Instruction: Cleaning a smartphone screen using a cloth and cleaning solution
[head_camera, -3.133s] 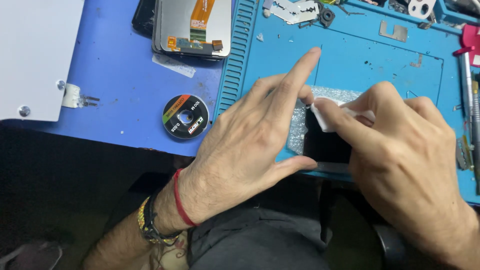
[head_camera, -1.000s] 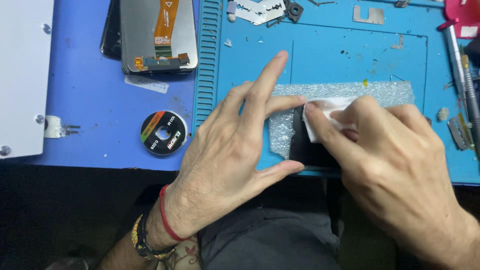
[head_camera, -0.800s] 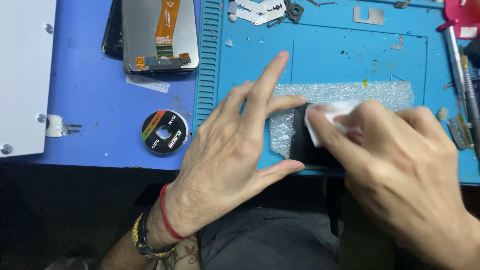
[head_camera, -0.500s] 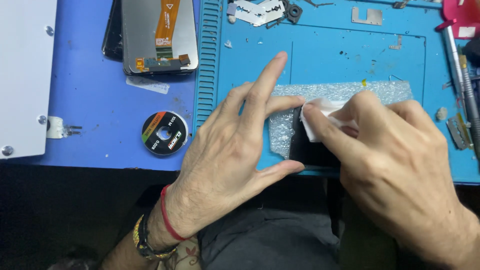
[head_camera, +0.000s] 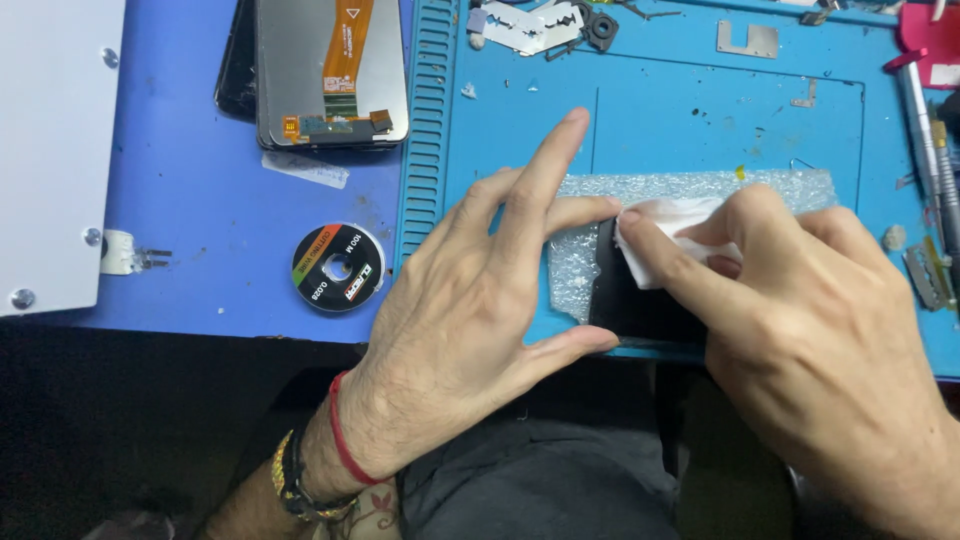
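Barely shifted, right hand (head_camera: 800, 330) pinches white wipe (head_camera: 668, 225) on flat black phone (head_camera: 640, 305); left hand (head_camera: 470, 300), fingers spread, steadies it

Even bright overhead light on blue mat (head_camera: 700, 110); colours were saturated. Soft shadow lay under left hand (head_camera: 470, 330). Mild sheen on bubble wrap (head_camera: 780, 185). Focus was sharp; lower edge fell dark.

1. I see a blue work mat (head_camera: 700, 120) with a ribbed edge on a darker blue table cover (head_camera: 190, 200).
2. A white panel (head_camera: 50, 150) lies far left.
3. Below the table edge, everything is dark.
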